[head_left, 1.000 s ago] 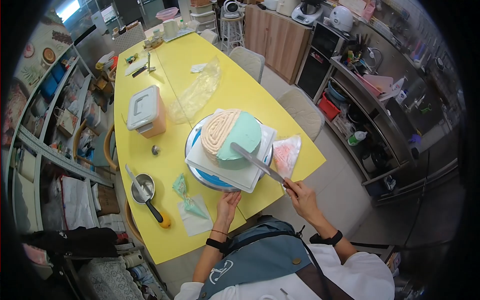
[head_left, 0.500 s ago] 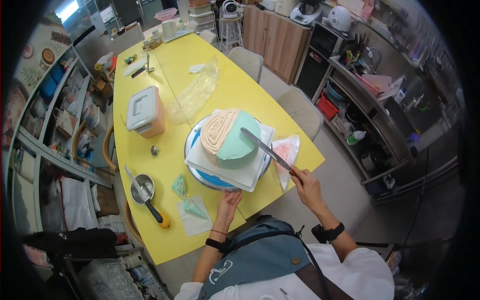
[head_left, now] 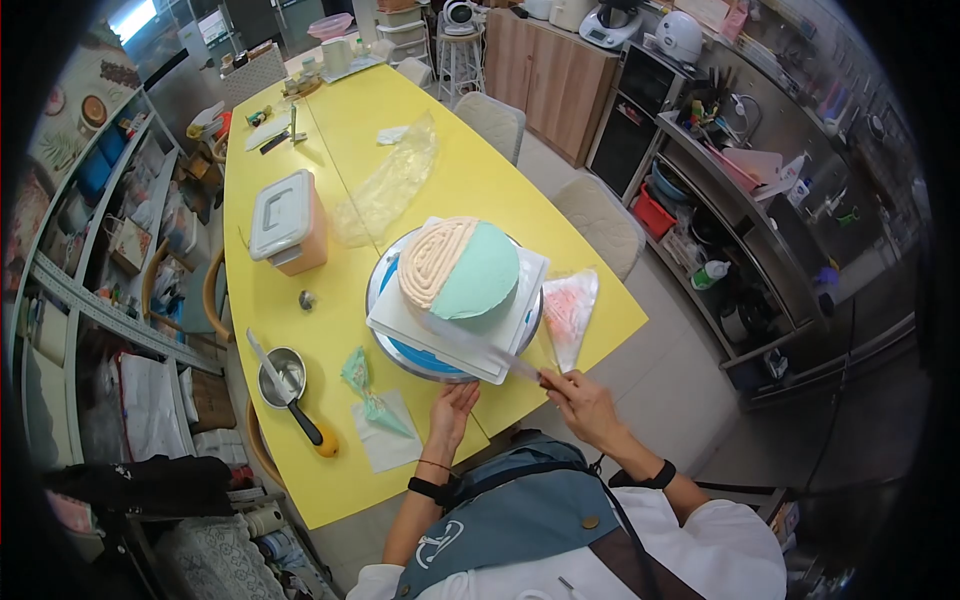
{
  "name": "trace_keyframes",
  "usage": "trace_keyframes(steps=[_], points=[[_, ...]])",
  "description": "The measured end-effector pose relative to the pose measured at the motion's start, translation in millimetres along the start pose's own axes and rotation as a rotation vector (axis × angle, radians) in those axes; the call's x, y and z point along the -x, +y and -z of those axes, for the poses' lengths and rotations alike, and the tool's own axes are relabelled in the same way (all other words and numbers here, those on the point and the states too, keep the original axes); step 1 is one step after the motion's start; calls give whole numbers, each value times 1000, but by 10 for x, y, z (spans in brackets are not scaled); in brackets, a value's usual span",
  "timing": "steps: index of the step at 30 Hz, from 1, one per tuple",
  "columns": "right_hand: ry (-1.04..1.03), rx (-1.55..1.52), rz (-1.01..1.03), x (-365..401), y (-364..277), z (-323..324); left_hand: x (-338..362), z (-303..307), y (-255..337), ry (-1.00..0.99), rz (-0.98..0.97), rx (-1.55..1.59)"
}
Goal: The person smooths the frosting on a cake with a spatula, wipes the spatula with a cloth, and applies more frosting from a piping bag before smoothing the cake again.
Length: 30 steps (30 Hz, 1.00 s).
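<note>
A round cake, half piped in beige lines and half smooth mint green, sits on a white square board on the turntable. In my right hand is an icing spatula, closed round its handle. The blade, blurred by motion, reaches left across the near side of the board, its tip toward the cake's lower edge. My left hand rests at the turntable's near rim, fingers stretched out and fingertips at the edge. A pink piping bag lies right of the turntable.
A mint piping bag lies partly on a white paper. Left of it stands a small metal pot with a spatula inside. A lidded container and a clear plastic sheet are farther back. Chairs line the right.
The icing spatula has come off the green top and swung down toward the cake's near side. My right hand has moved left and nearer to me; the left stays at the rim.
</note>
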State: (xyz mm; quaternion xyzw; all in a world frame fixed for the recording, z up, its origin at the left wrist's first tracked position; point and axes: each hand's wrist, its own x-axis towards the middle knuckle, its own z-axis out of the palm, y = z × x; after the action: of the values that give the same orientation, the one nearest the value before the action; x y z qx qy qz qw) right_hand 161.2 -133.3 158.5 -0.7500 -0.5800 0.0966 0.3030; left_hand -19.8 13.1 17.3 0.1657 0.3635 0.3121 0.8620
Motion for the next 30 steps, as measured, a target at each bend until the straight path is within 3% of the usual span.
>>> trace_keyframes(steps=[2,9,15,22,25,30], points=[[-44,-27,51,7,-61,-6,7,-3,12,-23,6,1],[174,-47,-77,-190,189,233,-5,34,16,-20,-3,5],[184,-201,-191,-264,283,359,14,53,30,-26,-72,18],[260,-229,-338,-243,388,549,-134,294,165,93,-96,52],[257,-246,-346,-262,410,624,-225,448,381,194,-139,190],[153,-216,-162,-401,259,659,-265,596,534,234,-282,484]])
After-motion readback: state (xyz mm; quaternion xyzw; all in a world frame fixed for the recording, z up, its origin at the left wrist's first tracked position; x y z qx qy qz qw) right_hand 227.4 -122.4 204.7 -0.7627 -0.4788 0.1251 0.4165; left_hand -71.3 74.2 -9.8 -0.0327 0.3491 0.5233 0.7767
